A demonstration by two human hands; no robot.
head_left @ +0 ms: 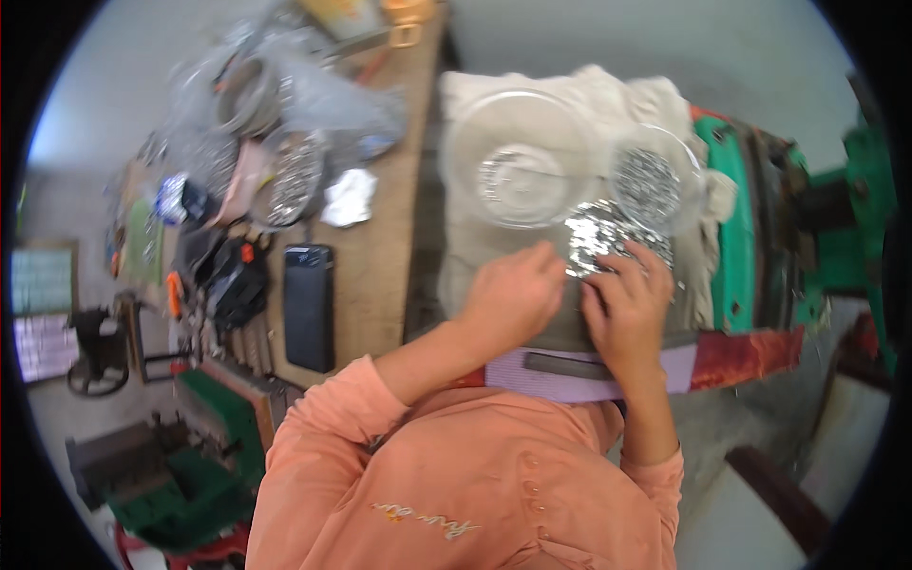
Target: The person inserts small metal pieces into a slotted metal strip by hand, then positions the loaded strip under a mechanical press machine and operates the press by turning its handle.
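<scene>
A loose pile of small shiny silver pieces [597, 228] lies on a pale cloth [475, 247] in front of me. My right hand [629, 299] rests at the pile's near edge, its fingers apart and touching the pieces. To the left of the pile, my left hand [518, 293] is closed, with thumb and fingers drawn together; whatever it may hold is too small to make out. Beyond my hands stands a wide clear plastic bowl [532, 123], a few silver pieces along its bottom. A smaller clear bowl [692, 176], full of similar pieces, stands right of it, behind the pile.
On the wooden table [366, 285] at left lie a dark phone [309, 309], crumpled foil [350, 198], another bowl of silver pieces [290, 180] and plastic bags [328, 100]. Green machinery [869, 190] stands close on the right; another green machine [180, 484] is at lower left.
</scene>
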